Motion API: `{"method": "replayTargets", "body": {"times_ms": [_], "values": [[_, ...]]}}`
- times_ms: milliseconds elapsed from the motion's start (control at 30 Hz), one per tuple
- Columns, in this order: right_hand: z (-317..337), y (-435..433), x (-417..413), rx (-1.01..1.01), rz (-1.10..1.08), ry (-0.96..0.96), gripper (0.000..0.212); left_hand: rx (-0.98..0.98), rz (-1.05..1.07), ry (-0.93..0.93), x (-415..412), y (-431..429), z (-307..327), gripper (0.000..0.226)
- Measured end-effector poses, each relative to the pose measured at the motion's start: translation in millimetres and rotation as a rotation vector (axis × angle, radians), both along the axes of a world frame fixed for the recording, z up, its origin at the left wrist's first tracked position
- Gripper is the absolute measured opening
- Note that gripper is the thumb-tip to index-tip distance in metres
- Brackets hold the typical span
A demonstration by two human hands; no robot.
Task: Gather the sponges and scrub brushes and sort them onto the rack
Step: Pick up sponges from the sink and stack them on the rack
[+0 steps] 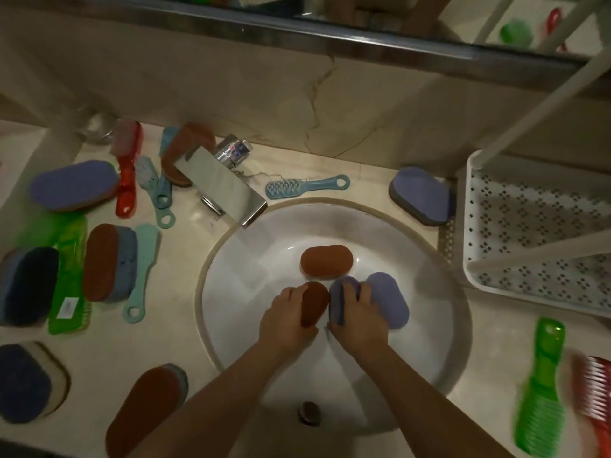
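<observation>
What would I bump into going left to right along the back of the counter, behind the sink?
Big purple sponge → red brush → shiny tap → blue brush → purple-and-grey sponge → white rack. The teal brushes and the brown sponge overlap the tap, so they are left out.

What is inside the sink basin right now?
A brown sponge lies free. The left hand grips a second brown sponge; the right hand grips purple sponges. The drain shows. Whatever is beneath the hands is covered.
</observation>
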State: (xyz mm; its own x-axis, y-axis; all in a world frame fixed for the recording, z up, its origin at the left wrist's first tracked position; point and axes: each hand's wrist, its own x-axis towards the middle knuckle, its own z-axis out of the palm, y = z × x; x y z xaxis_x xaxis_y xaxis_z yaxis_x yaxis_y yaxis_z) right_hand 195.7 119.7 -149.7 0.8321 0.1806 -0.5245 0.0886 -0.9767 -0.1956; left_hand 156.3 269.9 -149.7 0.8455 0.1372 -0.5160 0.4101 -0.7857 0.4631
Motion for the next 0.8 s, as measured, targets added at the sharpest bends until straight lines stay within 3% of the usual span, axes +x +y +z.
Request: {"method": "replayTargets", "body": {"times_ms": [200,333,533,667,733,800], "values": [[2,0,3,0.134,-0.108,0.048,0.074,0.034,0.012,-0.095,-5,-2,-4,0.077],[18,-7,4,0.351,-0.340,0.011,0.041,-0.129,0.269,-0.101,-1,-11,11,0.060],[61,-16,5,0.686,-0.766,0.095,0.026,-0.444,0.559,-0.079,-4,-34,42,0.061],[91,-26,-5,0.970,-1.093,0.306,0.028,-0.677,0.662,-0.112,-9,-59,68,0.052],[101,-37,-12,1.017,-1.116,0.337,0.028,-0.727,0.696,-0.151,-14,-72,84,0.052],[113,-52,-17,0.999,-0.974,0.243,0.033,-0.747,0.715,-0.191,-19,-85,99,0.052]]}}
